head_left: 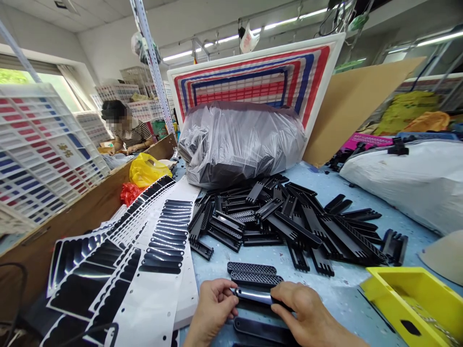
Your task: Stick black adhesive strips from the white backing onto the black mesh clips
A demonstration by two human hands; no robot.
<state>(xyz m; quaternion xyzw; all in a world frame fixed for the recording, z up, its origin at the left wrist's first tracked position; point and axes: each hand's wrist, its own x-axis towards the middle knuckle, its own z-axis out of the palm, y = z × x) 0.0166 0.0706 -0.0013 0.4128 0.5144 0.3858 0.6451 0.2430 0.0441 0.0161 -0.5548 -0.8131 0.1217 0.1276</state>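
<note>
My left hand (pixel 213 308) and my right hand (pixel 304 311) pinch the two ends of a narrow black plastic strip (pixel 253 295) with a glossy top face, just above the light blue table (pixel 336 284). Right behind it lie two black perforated strips (pixel 253 273) side by side. Another dark strip (pixel 262 330) lies under my hands. To the left, white backing sheets with rows of black stickers (pixel 162 246) fan out beside my left hand.
A heap of black comb-like plastic parts (pixel 289 221) covers the table's middle, in front of a grey plastic bag (pixel 238 142). A yellow tray (pixel 415 299) stands at the right, a white sack (pixel 408 178) behind it. A person in a striped shirt (pixel 132 132) sits far left.
</note>
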